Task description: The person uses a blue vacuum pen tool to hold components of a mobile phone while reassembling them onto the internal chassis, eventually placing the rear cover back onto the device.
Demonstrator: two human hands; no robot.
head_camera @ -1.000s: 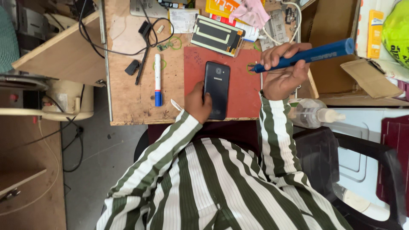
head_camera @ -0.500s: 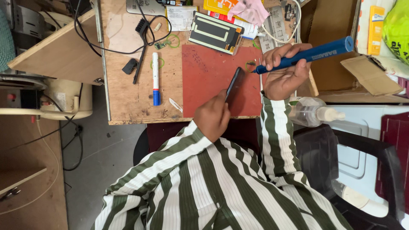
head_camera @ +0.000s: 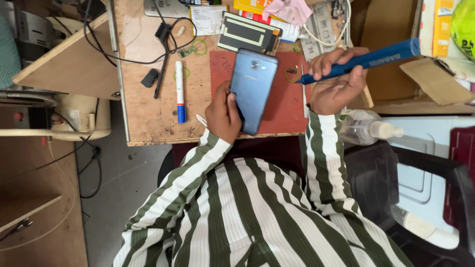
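Observation:
My left hand (head_camera: 222, 114) grips a blue smartphone (head_camera: 253, 89) by its lower edge and holds it lifted above the red work mat (head_camera: 289, 106), its back with the camera lens facing up. My right hand (head_camera: 334, 85) is closed around a long blue electric screwdriver (head_camera: 363, 60) whose tip points left, just to the right of the phone. Both sleeves are green and white striped.
On the wooden bench (head_camera: 148, 113) lie a white marker with a blue cap (head_camera: 180, 91), black cables (head_camera: 158, 49), a black-and-yellow flat part (head_camera: 250, 32) and papers. A clear plastic bottle (head_camera: 368, 127) lies right of my right wrist. A black chair (head_camera: 420, 198) stands lower right.
The phone lay flat, dark side up, on the red mat; my left hand tipped it on edge, then lifted and turned it blue back up. My right hand kept the screwdriver in place.

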